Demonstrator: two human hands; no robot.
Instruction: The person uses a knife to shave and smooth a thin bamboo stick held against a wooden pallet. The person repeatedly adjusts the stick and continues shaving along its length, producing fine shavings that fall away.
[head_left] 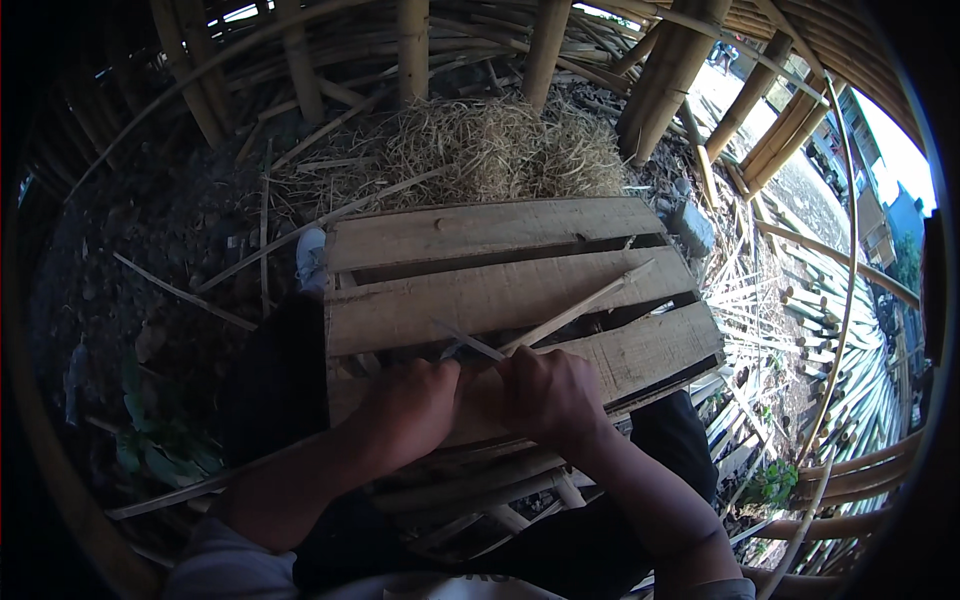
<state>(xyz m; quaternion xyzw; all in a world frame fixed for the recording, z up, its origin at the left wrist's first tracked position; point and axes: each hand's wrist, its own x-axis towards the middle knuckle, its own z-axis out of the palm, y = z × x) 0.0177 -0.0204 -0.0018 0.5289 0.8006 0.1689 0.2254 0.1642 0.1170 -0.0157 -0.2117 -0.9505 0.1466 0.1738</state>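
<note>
Over the slatted wooden box (450,299), a pale strip (580,309) slanting up and right from the right hand (548,393), fingers closed around it, a thin grey blade (472,342) alongside, the left hand (418,402) curled nearby, its hold we cannot tell.

The counter (450,300) is showing dull wood boards with rough, wavy grain. Over it, the long strip (582,306) is looking like pale, matt bamboo. The thin grey piece (470,340) is looking smooth. Far off, the round posts (413,50) are looking like smooth bamboo, and the straw (490,150) is looking dry and scratchy. Near left, the sleeve (232,562) is showing matt cloth.
</note>
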